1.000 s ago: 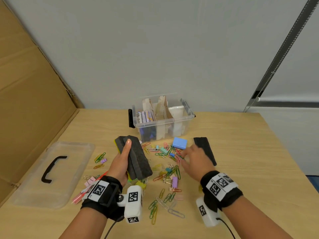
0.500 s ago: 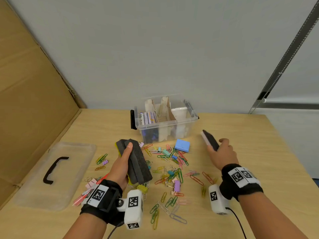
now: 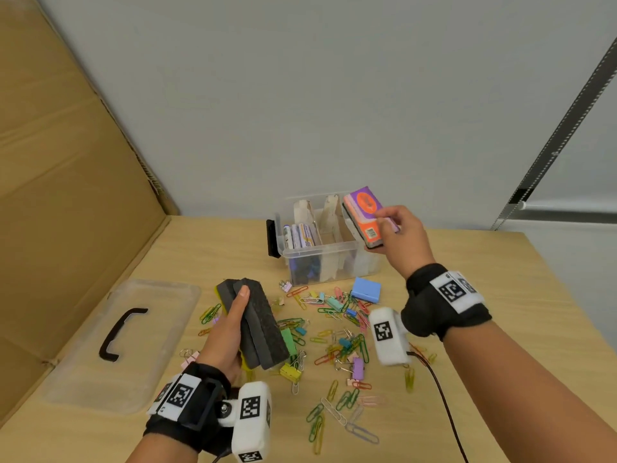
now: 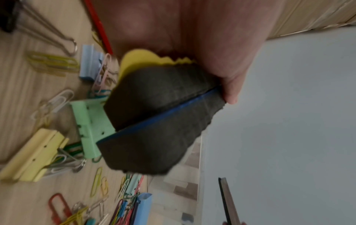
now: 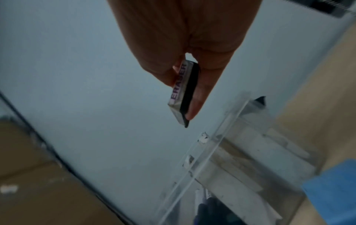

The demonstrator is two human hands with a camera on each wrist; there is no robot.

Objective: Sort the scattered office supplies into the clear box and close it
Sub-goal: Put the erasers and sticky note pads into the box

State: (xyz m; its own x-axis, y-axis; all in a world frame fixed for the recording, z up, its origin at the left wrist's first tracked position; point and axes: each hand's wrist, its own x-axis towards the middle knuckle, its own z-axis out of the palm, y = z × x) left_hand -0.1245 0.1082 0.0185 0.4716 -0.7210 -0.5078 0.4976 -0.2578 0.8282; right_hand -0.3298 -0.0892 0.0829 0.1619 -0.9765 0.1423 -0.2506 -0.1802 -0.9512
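Right hand (image 3: pixel 399 233) pinched one purple-and-orange eraser (image 3: pixel 364 215), thumb and fingers curled on it, tilted above the right end of the clear box (image 3: pixel 329 254). Left hand (image 3: pixel 230 332) gripped two black-felt erasers (image 3: pixel 258 325) stacked together, above the counter (image 3: pixel 500 329). Box sat open, split by two cardboard dividers (image 3: pixel 329 215), with three batteries (image 3: pixel 298 236) in the left compartment. One blue block (image 3: pixel 366 289) lay just before it among scattered paper clips (image 3: pixel 347 401) and binder clips (image 3: pixel 289 371). One clear lid (image 3: pixel 160 329) lay far left.

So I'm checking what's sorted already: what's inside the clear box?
Inside the clear box: cardboard dividers, batteries upright at left, dark blue items beneath them. The right compartment is mostly hidden behind the eraser in the right hand.
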